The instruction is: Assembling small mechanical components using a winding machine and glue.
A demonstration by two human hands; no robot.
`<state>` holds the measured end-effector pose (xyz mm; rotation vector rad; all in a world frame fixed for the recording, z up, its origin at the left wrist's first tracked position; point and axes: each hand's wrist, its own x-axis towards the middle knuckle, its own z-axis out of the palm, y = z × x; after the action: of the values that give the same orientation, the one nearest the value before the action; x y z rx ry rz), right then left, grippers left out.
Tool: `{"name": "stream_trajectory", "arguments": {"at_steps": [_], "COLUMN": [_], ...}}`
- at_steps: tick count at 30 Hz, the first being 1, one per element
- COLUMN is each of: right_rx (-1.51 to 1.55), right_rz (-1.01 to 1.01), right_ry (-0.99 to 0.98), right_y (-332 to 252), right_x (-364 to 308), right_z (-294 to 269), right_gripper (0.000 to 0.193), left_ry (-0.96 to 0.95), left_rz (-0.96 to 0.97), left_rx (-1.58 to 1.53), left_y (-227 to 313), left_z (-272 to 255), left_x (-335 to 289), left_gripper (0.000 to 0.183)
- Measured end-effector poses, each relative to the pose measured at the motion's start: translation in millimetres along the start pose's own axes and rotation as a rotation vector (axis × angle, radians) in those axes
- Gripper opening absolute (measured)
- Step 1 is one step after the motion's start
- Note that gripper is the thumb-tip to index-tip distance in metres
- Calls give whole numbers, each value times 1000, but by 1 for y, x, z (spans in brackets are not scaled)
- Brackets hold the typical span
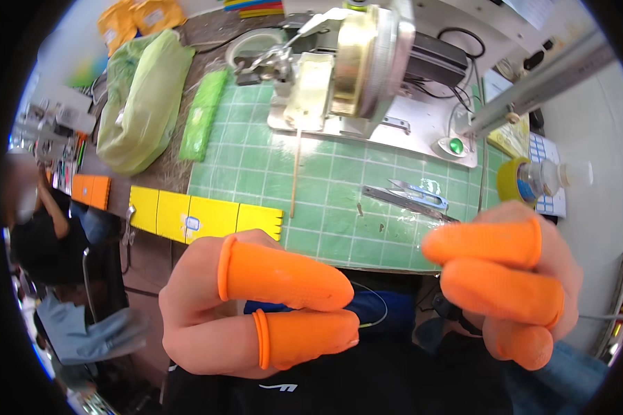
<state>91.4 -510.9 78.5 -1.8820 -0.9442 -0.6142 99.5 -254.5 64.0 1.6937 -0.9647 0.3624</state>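
Note:
My left hand [208,311] is raised in front of the mat's near edge, with orange rubber finger cots [284,277] on thumb and forefinger. Those two tips are pressed together; anything between them is too small to make out. Opposite it, my right hand [512,290] wears orange cots too, its fingers closed together, and what they hold, if anything, is hidden. The two hands are apart. Just beyond the right hand, blue-handled thread snips [422,195] and dark tweezers [401,202] lie on the green cutting mat [339,242]. A yellow segmented strip [214,218] is behind the left hand.
A machine with a brass-coloured wheel [349,66] stands at the back, a thin stick [296,173] jutting toward me. A yellow-and-clear bottle [533,178] is at right. Left are a green plastic bag [145,104] and a green packet [204,114]. Another person [48,228] sits far left.

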Motion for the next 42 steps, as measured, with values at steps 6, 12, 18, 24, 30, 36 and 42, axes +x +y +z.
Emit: {"name": "stream_trajectory", "arguments": {"at_steps": [6, 12, 18, 24, 30, 36, 42], "right_rx": [57, 94, 93, 38, -15, 366, 314], "right_rz": [40, -21, 74, 10, 40, 312, 319], "right_ry": [-141, -67, -41, -42, -17, -100, -25], "right_y": [-1, -3, -14, -13, -11, -11, -16], "right_x": [-3, -2, -1, -1, -6, -3, -2], "right_z": [-19, 5, 30, 30, 45, 36, 35], "right_gripper": [46, 38, 36, 36, 32, 25, 25], "left_ry": [-130, -17, 41, -19, -33, -62, -87], "left_rz": [-188, -242, -235, -206, -117, -103, -160], "left_rx": [-125, -257, -305, -282, 2, -3, -39], "left_y": [4, 4, 2, -3, 1, 3, 7], "left_z": [4, 6, -1, -5, -4, -8, -10], "left_x": [6, 3, -5, 3, -5, -2, -1], "left_gripper": [21, 19, 20, 22, 25, 27, 28]}}
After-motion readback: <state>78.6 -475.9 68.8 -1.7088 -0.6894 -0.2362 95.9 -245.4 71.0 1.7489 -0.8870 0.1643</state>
